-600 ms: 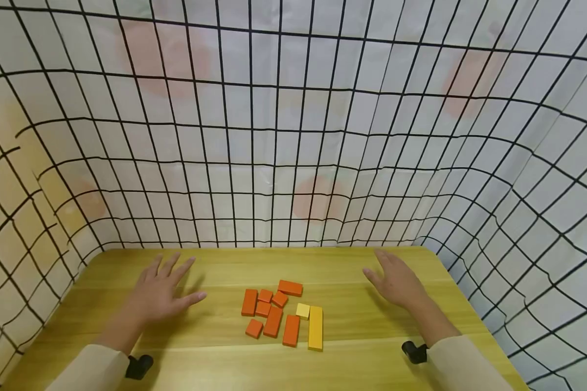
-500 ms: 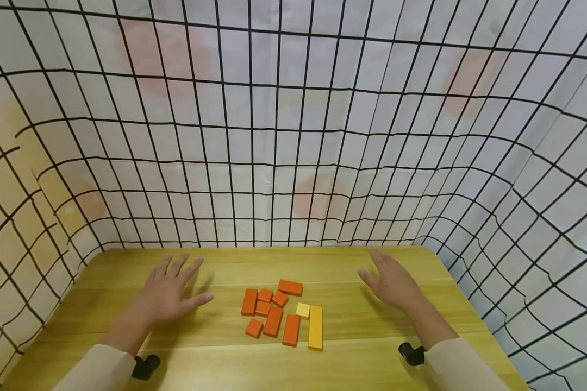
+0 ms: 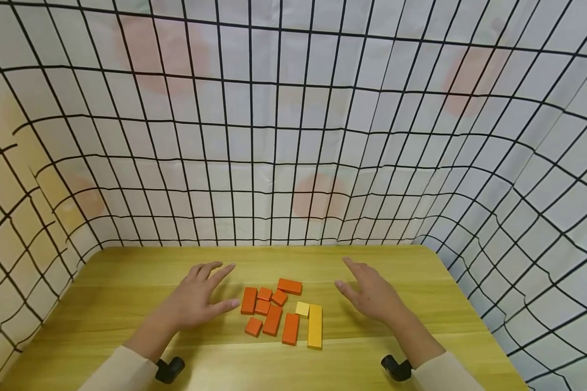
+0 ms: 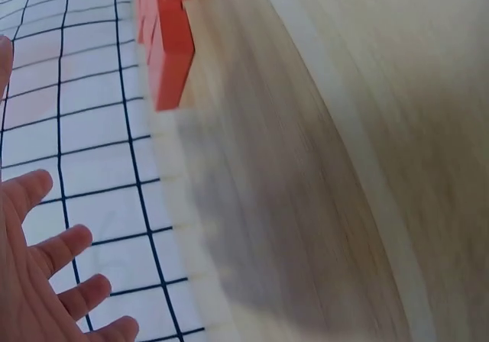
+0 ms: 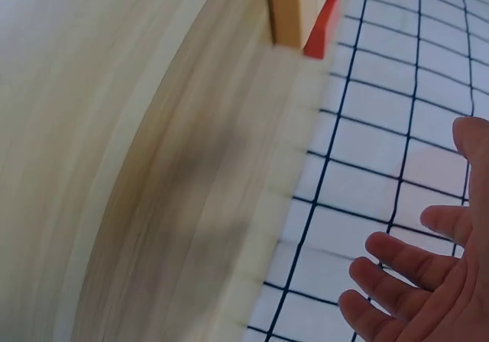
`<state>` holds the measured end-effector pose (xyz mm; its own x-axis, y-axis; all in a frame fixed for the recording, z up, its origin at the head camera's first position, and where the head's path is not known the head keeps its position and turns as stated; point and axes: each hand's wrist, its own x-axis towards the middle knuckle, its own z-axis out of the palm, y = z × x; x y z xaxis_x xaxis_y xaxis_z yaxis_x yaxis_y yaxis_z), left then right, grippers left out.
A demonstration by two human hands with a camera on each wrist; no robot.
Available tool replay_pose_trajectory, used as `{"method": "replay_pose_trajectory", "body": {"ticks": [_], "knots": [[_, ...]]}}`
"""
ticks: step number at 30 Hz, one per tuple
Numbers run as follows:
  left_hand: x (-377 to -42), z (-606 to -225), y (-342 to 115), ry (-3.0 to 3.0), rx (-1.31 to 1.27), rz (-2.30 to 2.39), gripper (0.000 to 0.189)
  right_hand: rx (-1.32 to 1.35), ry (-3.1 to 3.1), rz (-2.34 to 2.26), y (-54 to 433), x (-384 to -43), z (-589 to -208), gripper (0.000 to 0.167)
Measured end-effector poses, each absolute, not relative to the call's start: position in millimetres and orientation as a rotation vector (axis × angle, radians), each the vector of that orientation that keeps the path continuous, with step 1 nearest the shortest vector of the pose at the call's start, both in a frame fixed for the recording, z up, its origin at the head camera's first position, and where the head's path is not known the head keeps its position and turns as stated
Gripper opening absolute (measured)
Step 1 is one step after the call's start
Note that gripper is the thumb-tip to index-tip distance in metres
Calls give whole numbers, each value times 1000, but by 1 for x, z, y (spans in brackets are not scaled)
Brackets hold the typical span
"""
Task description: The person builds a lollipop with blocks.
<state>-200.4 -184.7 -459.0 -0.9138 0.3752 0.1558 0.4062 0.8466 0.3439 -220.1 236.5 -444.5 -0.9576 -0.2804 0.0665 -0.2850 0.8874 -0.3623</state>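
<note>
Several orange-red blocks, some oblong and some small and square, lie in a loose group mid-table; one oblong block [image 3: 248, 301] is at the group's left side. Beside them on the right are a small yellow block [image 3: 302, 309] and a long yellow block [image 3: 315, 326]. My left hand [image 3: 195, 297] hovers left of the group, fingers spread, thumb tip near the leftmost oblong block. On the other side my right hand [image 3: 372, 293] hangs over the wood, fingers extended toward the blocks and holding nothing. Both wrist views show spread fingers and hand shadows on the table.
The wooden table [image 3: 127, 271] carries the blocks. A black wire grid [image 3: 274, 163] with whitish sheeting behind it stands along the back and both sides. Each wrist wears a small black device, the left device [image 3: 170, 370] and the right device [image 3: 396, 368].
Both hands have moved inward toward the blocks, the left one to the right and the right one to the left. The blocks keep their arrangement.
</note>
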Motion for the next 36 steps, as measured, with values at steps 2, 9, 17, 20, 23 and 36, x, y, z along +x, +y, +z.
{"method": "replay_pose_trajectory", "body": {"ticks": [2,9,17,20,23,36], "knots": [[-198,-458,-181,-2935,-637,-599,83,458,-3041,613,233,-217,-444,77],[-196,-464,-164,-2932,-678,-713,80,425,-3061,759,220,-207,-444,71],[-195,-472,-141,-2944,-701,-738,80,438,-3117,958,209,-202,-451,68],[-194,-473,-133,-2947,-738,-751,79,476,-3124,990,207,-200,-457,68],[-194,-475,-126,-2955,-777,-776,79,516,-3122,1052,206,-199,-462,69],[-194,-485,-85,-2867,-839,-784,42,565,-3191,1180,196,-198,-480,66]]}}
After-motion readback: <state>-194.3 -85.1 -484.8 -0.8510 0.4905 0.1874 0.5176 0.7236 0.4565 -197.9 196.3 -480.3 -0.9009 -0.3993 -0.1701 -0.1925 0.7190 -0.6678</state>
